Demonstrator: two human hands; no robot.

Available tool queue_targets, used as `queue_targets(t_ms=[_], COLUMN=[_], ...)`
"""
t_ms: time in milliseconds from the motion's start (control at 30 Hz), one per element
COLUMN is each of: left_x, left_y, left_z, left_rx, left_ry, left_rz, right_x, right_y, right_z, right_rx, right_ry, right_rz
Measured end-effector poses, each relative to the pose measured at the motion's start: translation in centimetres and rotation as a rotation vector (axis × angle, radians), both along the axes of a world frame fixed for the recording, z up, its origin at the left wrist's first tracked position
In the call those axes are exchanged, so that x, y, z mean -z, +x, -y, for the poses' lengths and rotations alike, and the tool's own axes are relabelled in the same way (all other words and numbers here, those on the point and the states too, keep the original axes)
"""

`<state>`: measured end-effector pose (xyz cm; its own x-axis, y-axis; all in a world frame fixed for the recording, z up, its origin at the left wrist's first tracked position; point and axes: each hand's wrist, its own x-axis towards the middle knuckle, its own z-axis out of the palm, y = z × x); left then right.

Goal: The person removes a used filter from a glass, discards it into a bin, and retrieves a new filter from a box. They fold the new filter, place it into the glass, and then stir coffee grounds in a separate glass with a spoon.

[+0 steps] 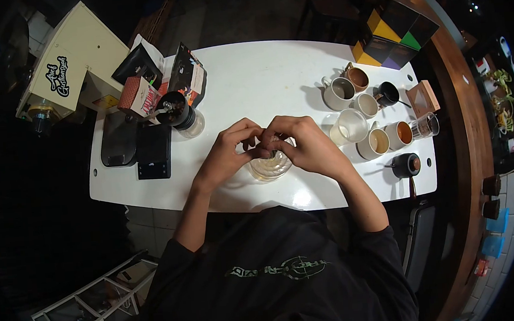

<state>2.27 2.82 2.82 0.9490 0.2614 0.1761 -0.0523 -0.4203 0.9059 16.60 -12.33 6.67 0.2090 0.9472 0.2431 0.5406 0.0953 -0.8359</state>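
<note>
Both hands meet at the middle of the white table, above a clear ribbed glass vessel [272, 168]. The fingers of my left hand [231, 149] are bent in a pinch at the vessel's top. From the other side my right hand [304, 140] curls its fingers in, thumb and fingertips close to the left ones. A small dark bit shows between the fingertips, too hidden to name. The fingers cover most of the vessel's mouth. Its lower part stands on the table, with a pale tint inside.
On the right stand several cups, among them a white mug [340, 90], plus a clear glass [350, 127] and a small black pot [406, 166]. To the left are a black scale [153, 150], a hand grinder [174, 109], coffee bags [188, 76] and a cream machine [82, 53].
</note>
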Motion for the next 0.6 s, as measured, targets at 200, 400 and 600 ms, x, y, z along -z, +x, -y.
queue_targets(t_ms=[200,400,600], left_x=[0.51,0.71,0.87], left_y=[0.54,0.8,0.99], left_z=[-0.05,0.21,0.65], left_rx=[0.058,0.022,0.002], left_ry=[0.034,0.04,0.023], left_rz=[-0.046,-0.071,-0.044], right_x=[0.48,0.88,0.61], right_y=[0.06,0.16,0.27], right_z=[-0.13,-0.24,-0.13], right_rx=[0.016,0.025,0.026], right_ry=[-0.005,0.017,-0.003], right_rz=[0.02,0.039,0.034])
